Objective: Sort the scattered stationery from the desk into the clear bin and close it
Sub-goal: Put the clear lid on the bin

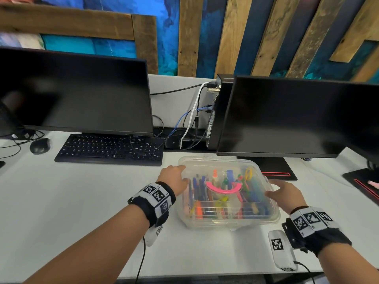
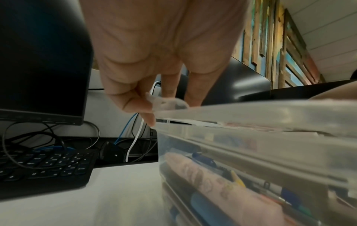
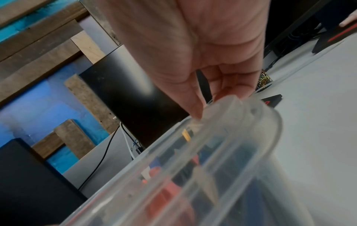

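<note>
The clear bin (image 1: 225,220) stands in the middle of the white desk, full of pens and other coloured stationery (image 1: 205,201). Its clear lid (image 1: 205,167) with a pink handle (image 1: 222,189) lies on top. My left hand (image 1: 174,179) rests on the lid's far left corner. In the left wrist view its straight fingers (image 2: 170,90) touch the corner tab, and a thin gap shows between the lid (image 2: 270,113) and the bin's rim (image 2: 251,152). My right hand (image 1: 287,195) lies flat on the lid's right edge. Its straight fingers (image 3: 193,99) press on the lid's rim (image 3: 241,122).
A black keyboard (image 1: 110,149) and mouse (image 1: 40,145) lie at the left under a dark monitor (image 1: 75,93). A second monitor (image 1: 287,117) and its base (image 1: 274,169) stand just behind the bin. Cables (image 1: 190,124) hang between the screens. A black pad (image 1: 363,183) lies far right.
</note>
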Tool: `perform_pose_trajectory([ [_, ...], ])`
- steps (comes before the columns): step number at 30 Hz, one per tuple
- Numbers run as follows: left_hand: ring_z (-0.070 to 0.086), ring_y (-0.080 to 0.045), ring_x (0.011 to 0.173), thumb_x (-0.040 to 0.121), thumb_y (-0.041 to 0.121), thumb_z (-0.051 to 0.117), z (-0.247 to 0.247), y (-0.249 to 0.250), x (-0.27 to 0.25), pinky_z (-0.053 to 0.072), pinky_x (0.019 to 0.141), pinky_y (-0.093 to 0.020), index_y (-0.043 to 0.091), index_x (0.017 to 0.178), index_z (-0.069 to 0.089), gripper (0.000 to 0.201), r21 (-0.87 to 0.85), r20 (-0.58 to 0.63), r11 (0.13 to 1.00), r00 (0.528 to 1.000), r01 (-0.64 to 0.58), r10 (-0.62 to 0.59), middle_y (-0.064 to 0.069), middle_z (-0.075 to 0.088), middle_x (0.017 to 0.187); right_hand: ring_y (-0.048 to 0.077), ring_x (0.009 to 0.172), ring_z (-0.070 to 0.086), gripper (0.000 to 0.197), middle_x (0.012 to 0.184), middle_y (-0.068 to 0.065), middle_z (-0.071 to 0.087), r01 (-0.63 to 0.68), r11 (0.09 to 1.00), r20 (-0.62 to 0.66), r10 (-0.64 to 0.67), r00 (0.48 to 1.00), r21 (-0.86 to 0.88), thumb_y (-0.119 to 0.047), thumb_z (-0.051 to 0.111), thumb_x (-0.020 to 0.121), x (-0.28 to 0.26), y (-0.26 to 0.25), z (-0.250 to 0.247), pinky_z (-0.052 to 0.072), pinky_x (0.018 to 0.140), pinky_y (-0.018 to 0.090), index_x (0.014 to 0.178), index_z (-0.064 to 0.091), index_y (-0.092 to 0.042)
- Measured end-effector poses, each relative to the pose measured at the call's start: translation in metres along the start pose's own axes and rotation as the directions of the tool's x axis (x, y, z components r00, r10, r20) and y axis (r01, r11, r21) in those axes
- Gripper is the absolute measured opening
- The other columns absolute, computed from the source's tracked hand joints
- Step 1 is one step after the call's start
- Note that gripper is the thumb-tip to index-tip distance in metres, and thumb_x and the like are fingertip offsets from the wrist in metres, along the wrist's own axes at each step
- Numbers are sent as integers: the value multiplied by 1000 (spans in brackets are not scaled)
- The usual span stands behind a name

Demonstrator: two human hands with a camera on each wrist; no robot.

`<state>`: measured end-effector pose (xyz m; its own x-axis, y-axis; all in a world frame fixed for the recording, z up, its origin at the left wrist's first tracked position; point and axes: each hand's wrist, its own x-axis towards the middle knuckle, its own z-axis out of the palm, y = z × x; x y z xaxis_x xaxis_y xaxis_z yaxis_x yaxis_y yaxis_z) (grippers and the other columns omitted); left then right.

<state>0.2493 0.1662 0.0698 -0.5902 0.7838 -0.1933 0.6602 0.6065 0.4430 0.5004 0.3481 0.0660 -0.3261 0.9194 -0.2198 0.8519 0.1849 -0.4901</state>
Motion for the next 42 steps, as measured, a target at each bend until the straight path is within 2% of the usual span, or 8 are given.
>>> perform_pose_trajectory([
  [15, 46, -22, 129, 92, 13, 46, 4, 0, 4, 36, 106, -28, 16, 137, 47, 45, 3, 46, 999, 998, 39, -39, -5, 49, 141, 24, 90, 58, 45, 121, 11, 65, -52, 998, 67, 54, 996, -35, -15, 63, 85, 4, 2, -1, 48, 92, 35, 130, 58, -17],
  [20, 47, -22, 128, 94, 16, 47, 0, -4, 4, 37, 105, -27, 18, 139, 45, 45, 0, 78, 999, 996, 42, -42, -4, 49, 141, 30, 107, 60, 41, 122, 12, 63, -82, 996, 82, 80, 993, 28, -13, 64, 85, 7, 5, 2, 50, 94, 41, 126, 60, -13],
  [25, 51, -29, 121, 98, 9, 34, 5, 0, -6, 41, 102, -32, 12, 143, 35, 45, 40, 114, 999, 993, -20, 16, -15, 54, 133, 30, 84, 60, 17, 87, 16, 65, -66, 996, 112, 73, 991, -66, -5, 56, 83, 13, 1, 9, 42, 64, 27, 90, 71, 1],
  [28, 56, -29, 113, 96, 6, 33, 12, 1, -7, 44, 94, -32, 14, 149, 20, 55, -6, 123, 1000, 992, -1, 2, -16, 58, 123, 29, 83, 59, 17, 86, 15, 64, -54, 992, 124, 68, 990, -111, -5, 53, 84, 15, 1, 11, 38, 63, 26, 87, 69, 1],
  [34, 55, -29, 110, 96, 5, 32, 17, -5, 0, 45, 93, -33, 22, 151, 9, 62, -78, 165, 997, 986, 19, -6, -18, 55, 121, 32, 121, 48, 49, 135, 13, 49, 129, 958, 0, -133, 991, -257, -5, 53, 86, -3, -6, 10, 42, 100, 37, 134, 49, -13],
  [38, 37, -28, 134, 98, 8, 31, 21, -12, 1, 32, 112, -36, 21, 150, 17, 55, -109, 104, 994, 994, -8, 20, -15, 34, 146, 15, 145, 15, 74, 155, -8, 22, 563, 826, 253, -538, 804, -30, -39, 68, 79, -44, -24, 20, 19, 119, 39, 143, 30, -40],
  [40, 14, -25, 146, 100, 17, 31, 24, -11, -3, 16, 119, -39, 22, 149, 20, 51, -119, 12, 992, 999, -44, 46, -11, 14, 157, 5, 145, -12, 94, 155, -19, 0, 648, 760, 465, -558, 687, -46, -61, 68, 66, -62, -32, 27, 0, 120, 45, 140, 10, -59],
  [42, -1, -20, 148, 101, 33, 28, 27, -6, -5, 5, 121, -43, 24, 150, 16, 51, -45, 2, 993, 994, -106, 106, -5, 1, 160, 2, 140, -21, 103, 150, -25, -8, 684, 707, 528, -517, 674, -181, -61, 70, 66, -71, -36, 31, -10, 117, 47, 134, -7, -67],
])
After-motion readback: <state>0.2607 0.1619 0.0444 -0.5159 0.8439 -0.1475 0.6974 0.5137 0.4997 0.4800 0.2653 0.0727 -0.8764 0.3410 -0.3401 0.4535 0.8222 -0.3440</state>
